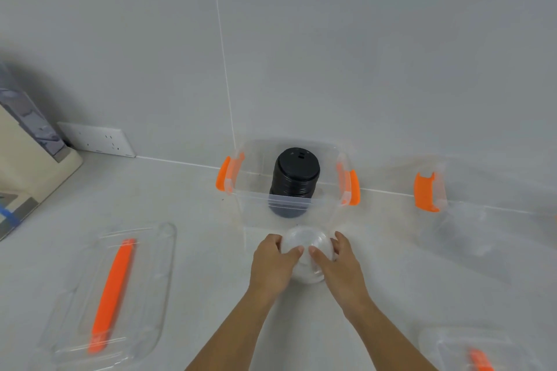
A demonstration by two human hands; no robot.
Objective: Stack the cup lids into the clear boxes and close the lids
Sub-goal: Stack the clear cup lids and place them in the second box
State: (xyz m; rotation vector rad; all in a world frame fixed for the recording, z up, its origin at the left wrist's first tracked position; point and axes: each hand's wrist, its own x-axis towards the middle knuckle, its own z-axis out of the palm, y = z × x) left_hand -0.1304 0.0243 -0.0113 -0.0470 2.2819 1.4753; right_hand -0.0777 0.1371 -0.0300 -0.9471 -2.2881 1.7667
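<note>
A stack of clear dome cup lids [307,253] stands on the counter just in front of an open clear box [253,190] with orange latches. My left hand [272,262] grips the stack from the left and my right hand [337,265] grips it from the right, thumbs on top. Inside the box stands a tall stack of black cup lids [294,181], towards the back. A second clear box [452,205] with an orange latch stands open at the right, blurred.
A clear box lid [144,280] with an orange handle lies flat at the left. Another such lid [470,352] shows at the bottom right corner. A wall socket [96,138] and a beige appliance [27,159] are at the far left. The tiled wall runs behind the boxes.
</note>
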